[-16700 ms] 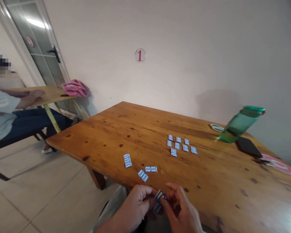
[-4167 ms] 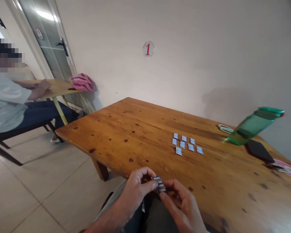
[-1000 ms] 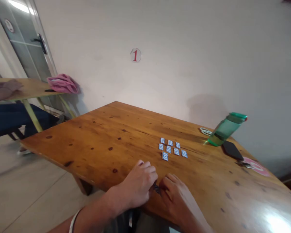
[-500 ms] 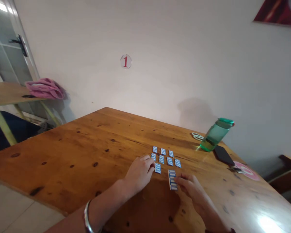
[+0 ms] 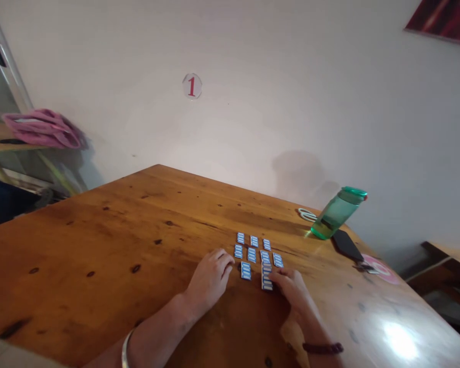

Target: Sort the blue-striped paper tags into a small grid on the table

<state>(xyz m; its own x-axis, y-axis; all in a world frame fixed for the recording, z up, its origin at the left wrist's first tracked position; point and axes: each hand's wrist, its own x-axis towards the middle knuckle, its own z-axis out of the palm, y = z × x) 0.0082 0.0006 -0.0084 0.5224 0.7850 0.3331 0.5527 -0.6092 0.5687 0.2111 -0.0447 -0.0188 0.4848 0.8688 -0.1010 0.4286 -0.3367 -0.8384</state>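
Between and ahead of the left hand [image 5: 210, 275] and right hand [image 5: 293, 287], eight cards [image 5: 251, 254] are lying set out; the right is pinching a ninth card [image 5: 266, 277], not yet let go; the left is resting curled, its grip unclear.

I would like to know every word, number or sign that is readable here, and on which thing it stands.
"1": in red, on the round sign on the wall.
Too small or blurred to read: the marking on the pink disc, and any print on the blue-and-white cards.
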